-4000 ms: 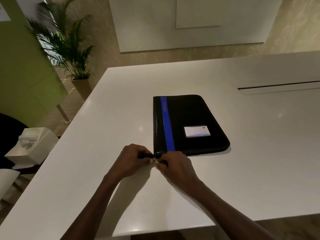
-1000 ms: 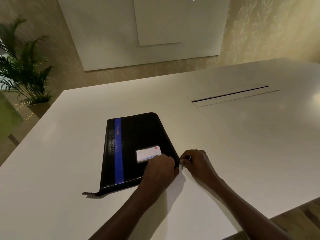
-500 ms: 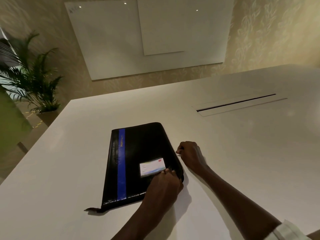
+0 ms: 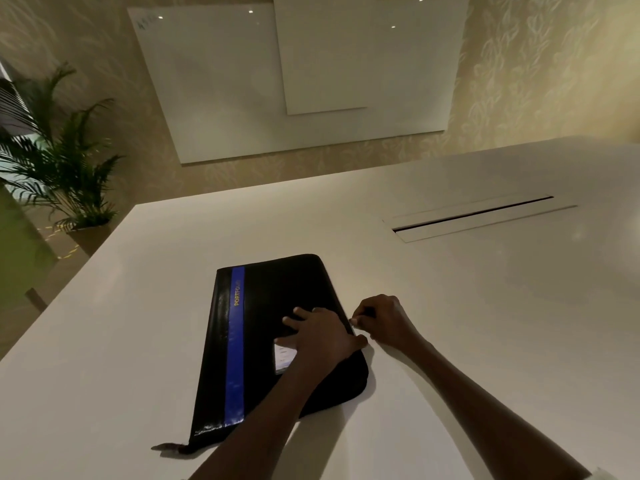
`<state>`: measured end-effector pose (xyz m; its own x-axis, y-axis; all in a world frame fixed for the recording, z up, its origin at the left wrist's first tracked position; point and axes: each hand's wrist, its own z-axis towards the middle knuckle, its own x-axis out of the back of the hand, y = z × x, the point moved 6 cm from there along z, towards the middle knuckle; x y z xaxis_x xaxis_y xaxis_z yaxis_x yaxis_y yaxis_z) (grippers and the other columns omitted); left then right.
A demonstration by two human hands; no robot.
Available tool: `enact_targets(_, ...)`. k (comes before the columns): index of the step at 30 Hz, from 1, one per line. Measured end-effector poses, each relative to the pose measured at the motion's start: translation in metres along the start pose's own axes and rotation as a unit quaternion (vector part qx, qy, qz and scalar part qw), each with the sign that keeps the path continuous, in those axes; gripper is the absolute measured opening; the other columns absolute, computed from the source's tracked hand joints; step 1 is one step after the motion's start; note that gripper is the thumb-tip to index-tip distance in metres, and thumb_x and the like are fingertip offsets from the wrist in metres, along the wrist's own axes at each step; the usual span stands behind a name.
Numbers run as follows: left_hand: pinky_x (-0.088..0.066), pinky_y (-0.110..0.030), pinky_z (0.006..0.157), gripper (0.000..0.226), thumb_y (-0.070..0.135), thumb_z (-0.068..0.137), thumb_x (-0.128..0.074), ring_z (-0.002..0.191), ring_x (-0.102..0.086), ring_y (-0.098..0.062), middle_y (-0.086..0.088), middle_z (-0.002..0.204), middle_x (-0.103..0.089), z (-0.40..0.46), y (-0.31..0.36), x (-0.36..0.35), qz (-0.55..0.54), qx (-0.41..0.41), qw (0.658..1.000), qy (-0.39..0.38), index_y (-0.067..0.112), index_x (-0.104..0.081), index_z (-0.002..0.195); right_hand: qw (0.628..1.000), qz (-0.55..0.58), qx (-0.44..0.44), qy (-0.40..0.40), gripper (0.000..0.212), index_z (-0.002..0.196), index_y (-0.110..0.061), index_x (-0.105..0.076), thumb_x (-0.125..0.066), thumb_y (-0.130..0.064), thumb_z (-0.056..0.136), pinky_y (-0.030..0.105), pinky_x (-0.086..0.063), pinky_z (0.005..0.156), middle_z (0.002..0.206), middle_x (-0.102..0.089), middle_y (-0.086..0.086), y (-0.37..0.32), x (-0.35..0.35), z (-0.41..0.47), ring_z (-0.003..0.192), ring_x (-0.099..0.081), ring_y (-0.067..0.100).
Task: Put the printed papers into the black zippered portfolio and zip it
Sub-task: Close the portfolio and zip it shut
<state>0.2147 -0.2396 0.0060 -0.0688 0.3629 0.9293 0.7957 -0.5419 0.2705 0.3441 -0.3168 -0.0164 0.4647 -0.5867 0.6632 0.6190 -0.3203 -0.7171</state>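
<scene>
You are in the zipping step. The black portfolio (image 4: 277, 337) lies flat and closed on the white bench (image 4: 467, 323), and no printed papers show anywhere outside it, so they are most likely already inside.

Your left hand (image 4: 317, 336) rests on the cover with its fingers spread and nearly straight, grasping nothing, only pressing the case down to steady it. Just beside it, at the portfolio's long edge, your right hand (image 4: 382, 320) has its fingers curled and pinched together against that edge. It appears to be gripping the zipper pull, but the pull itself is too small and too dark to make out.

Judging by where that hand sits, roughly midway along the side, the zip has the far stretch of this edge and the far rounded corner left to close. The next move calls for a steady draw away from you along the edge, with the left hand holding the cover flat so the teeth stay aligned. The corner is where the slider is likeliest to catch.

As for writing, the blue stripe (image 4: 234, 344), to the left of your left hand, carries the word "PORTFOLIO" in yellow capitals. A small white card (image 4: 283, 356) sits partly under that hand; its print is too small to read.
</scene>
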Motion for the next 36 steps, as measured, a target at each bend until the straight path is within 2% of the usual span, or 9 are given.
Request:
enact_targets(3, -0.012, -0.075, 0.105, 0.117, 0.07, 0.068, -0.065, 0.143, 0.001, -0.052, -0.027, 0.157, 0.0, 0.005, -0.002, -0.002, -0.024, 0.014, 1.0, -0.006, 0.005, -0.014, 0.151, 0.999, -0.006, -0.004, 0.031, 0.007, 0.068, -0.009, -0.075, -0.075, -0.009, 0.075, 0.014, -0.042, 0.053, 0.057, -0.062, -0.014, 0.0, -0.001, 0.004, 0.05, -0.059, -0.003)
enact_targets(5, -0.013, -0.073, 0.106, 0.114, 0.069, 0.068, -0.065, 0.143, -0.001, -0.05, -0.026, 0.158, -0.003, 0.005, -0.003, -0.002, -0.033, 0.017, 0.999, -0.004, 0.006, -0.018, 0.15, 0.998, -0.011, -0.011, 0.056, 0.007, 0.068, -0.009, -0.075, -0.075, -0.009, 0.075, 0.011, -0.038, 0.054, 0.057, -0.06, -0.015, -0.002, -0.003, 0.01, 0.051, -0.056, -0.005)
enact_targets(11, -0.013, -0.073, 0.106, 0.112, 0.069, 0.068, -0.062, 0.143, -0.002, -0.048, -0.023, 0.158, -0.005, 0.008, -0.006, -0.005, -0.037, 0.012, 0.999, 0.009, 0.006, -0.02, 0.15, 0.994, -0.024, -0.05, 0.092, 0.008, 0.069, -0.007, -0.073, -0.073, -0.009, 0.077, 0.03, -0.052, 0.065, 0.075, -0.075, 0.006, -0.007, -0.012, 0.05, 0.072, -0.068, 0.021)
enact_targets(15, -0.013, -0.072, 0.106, 0.113, 0.07, 0.069, -0.062, 0.143, -0.001, -0.049, -0.024, 0.158, -0.004, 0.01, -0.005, -0.009, -0.033, 0.009, 0.999, 0.011, 0.005, -0.015, 0.151, 0.994, -0.032, -0.066, 0.086, 0.008, 0.074, -0.005, -0.075, -0.073, -0.012, 0.078, 0.033, -0.053, 0.067, 0.081, -0.075, 0.008, -0.006, -0.018, 0.071, 0.077, -0.069, 0.025)
enact_targets(20, -0.016, -0.072, 0.103, 0.104, 0.072, 0.071, -0.059, 0.141, -0.01, -0.051, -0.028, 0.155, -0.013, 0.019, -0.002, -0.007, 0.008, -0.007, 1.0, 0.024, 0.008, -0.029, 0.147, 0.995, -0.013, -0.076, 0.061, 0.01, 0.079, -0.013, -0.077, -0.075, -0.023, 0.08, 0.016, -0.034, 0.052, 0.082, -0.073, -0.002, 0.002, -0.015, 0.072, 0.072, -0.058, 0.009)
enact_targets(24, -0.02, -0.072, 0.103, 0.092, 0.066, 0.077, -0.058, 0.14, -0.014, -0.053, -0.034, 0.152, -0.019, 0.043, 0.011, 0.01, 0.024, -0.027, 0.998, 0.046, 0.008, -0.034, 0.144, 0.996, -0.003, -0.072, 0.053, 0.007, 0.077, -0.02, -0.076, -0.074, -0.026, 0.08, 0.014, -0.033, 0.053, 0.081, -0.072, -0.008, 0.004, -0.016, 0.069, 0.072, -0.058, 0.005)
enact_targets(28, -0.025, -0.073, 0.101, 0.097, 0.07, 0.075, -0.058, 0.137, -0.017, -0.057, -0.035, 0.151, -0.019, 0.078, 0.012, 0.026, 0.001, 0.02, 0.998, 0.057, 0.007, -0.033, 0.145, 0.996, 0.008, -0.067, 0.06, 0.007, 0.071, -0.022, -0.076, -0.072, -0.023, 0.077, 0.017, -0.038, 0.055, 0.077, -0.072, -0.009, 0.006, -0.019, 0.071, 0.07, -0.058, 0.001)
enact_targets(33, -0.035, -0.069, 0.095, 0.1, 0.085, 0.055, -0.049, 0.127, -0.039, -0.052, -0.028, 0.134, -0.05, 0.111, 0.003, 0.014, -0.01, 0.026, 0.998, 0.051, 0.011, -0.061, 0.121, 0.994, 0.014, -0.06, 0.089, 0.007, 0.068, -0.013, -0.075, -0.075, -0.015, 0.074, 0.023, -0.042, 0.061, 0.074, -0.073, -0.001, 0.012, -0.022, 0.082, 0.07, -0.061, 0.01)
enact_targets(36, -0.044, -0.063, 0.09, 0.097, 0.084, 0.045, -0.042, 0.116, -0.052, -0.049, -0.024, 0.118, -0.062, 0.126, -0.002, 0.001, 0.001, 0.001, 0.998, 0.065, 0.011, -0.067, 0.105, 0.993, 0.024, -0.062, 0.1, 0.009, 0.067, -0.007, -0.074, -0.075, -0.011, 0.075, 0.025, -0.046, 0.062, 0.073, -0.073, 0.003, 0.013, -0.024, 0.097, 0.071, -0.064, 0.014)
